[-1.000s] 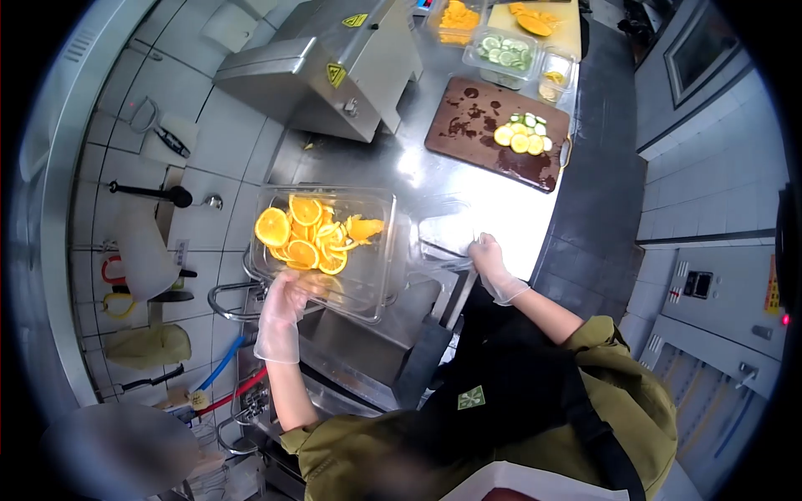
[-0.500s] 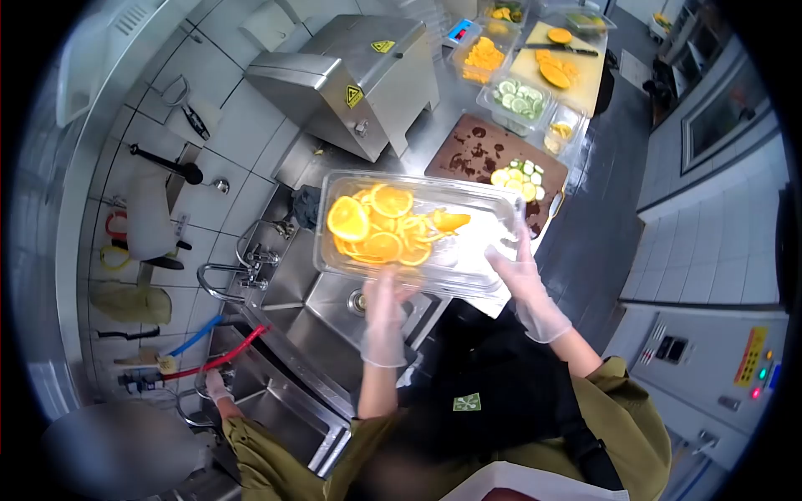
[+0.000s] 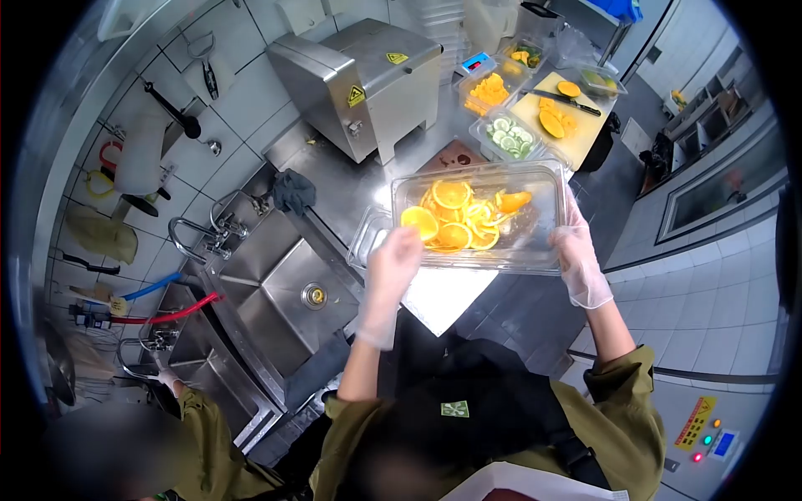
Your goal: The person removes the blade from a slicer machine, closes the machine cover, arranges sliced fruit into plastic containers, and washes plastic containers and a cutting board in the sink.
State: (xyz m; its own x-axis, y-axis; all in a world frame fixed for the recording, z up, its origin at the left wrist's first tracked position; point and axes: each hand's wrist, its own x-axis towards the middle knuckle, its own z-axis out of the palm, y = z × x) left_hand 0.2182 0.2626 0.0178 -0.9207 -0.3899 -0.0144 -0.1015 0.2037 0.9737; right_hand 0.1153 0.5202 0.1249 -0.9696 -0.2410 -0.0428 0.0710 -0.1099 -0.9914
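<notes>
A clear plastic container [image 3: 535, 188] holds orange slices [image 3: 451, 236] and thin peel pieces, heaped toward its left half. At its right end my gloved right hand [image 3: 576, 250] grips the wall and rim. My gloved left hand [image 3: 394, 265] is closed at the front left corner, its fingertips beside an orange slice [image 3: 419, 223]; what they hold, if anything, is hidden. Another clear container [image 3: 368, 237] sticks out to the left underneath. Below the front edge shows a bright white sheet [image 3: 447, 299].
Behind are a brown cutting board [image 3: 452, 156], a container of green-rimmed slices [image 3: 509, 137], and a yellow board [image 3: 576, 134] with cut mango and a knife [image 3: 561, 102]. A metal machine [image 3: 359, 88] stands by the wall. Left is a sink [image 3: 288, 288]; another person's gloved hand [image 3: 165, 373] is at the far basin.
The container of oranges has moved right in view, over part of the brown board. My left hand has come up from under its front to the left corner. The view has shifted.
</notes>
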